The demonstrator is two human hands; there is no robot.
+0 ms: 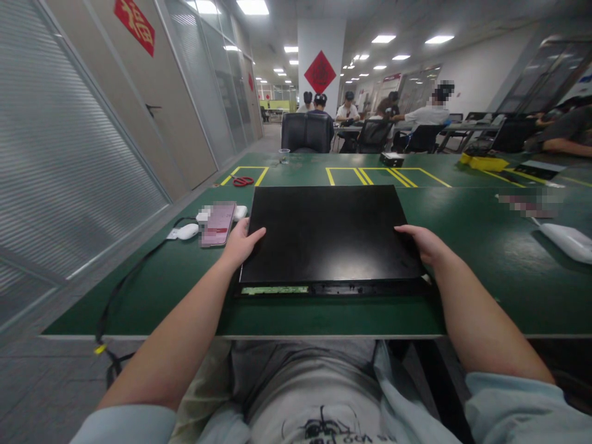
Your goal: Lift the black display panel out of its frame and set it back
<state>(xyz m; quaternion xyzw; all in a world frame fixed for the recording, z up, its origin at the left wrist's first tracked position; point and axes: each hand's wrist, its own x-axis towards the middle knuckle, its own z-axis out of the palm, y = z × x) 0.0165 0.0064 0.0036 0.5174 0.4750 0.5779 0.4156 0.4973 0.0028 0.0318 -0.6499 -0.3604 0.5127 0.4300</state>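
Note:
A flat black screen panel point(326, 231) lies between my hands over the green table, its glossy face up and reflecting light. My left hand point(241, 243) grips its left edge, with the thumb on top and the other fingers mostly hidden. On the opposite edge, my right hand point(426, 245) holds the panel in the same way, thumb over the face. Along the near side, a black frame point(365, 288) with a green circuit strip point(275, 290) shows beneath the panel. How far the panel is raised from this frame I cannot tell.
Left of the panel are a phone point(217, 225), a white plug-like piece point(187, 232) and a black strap point(124, 280). Red scissors point(243, 181) and a clear cup point(283, 156) lie beyond. A white device point(568, 242) sits at right. Several people work at tables behind.

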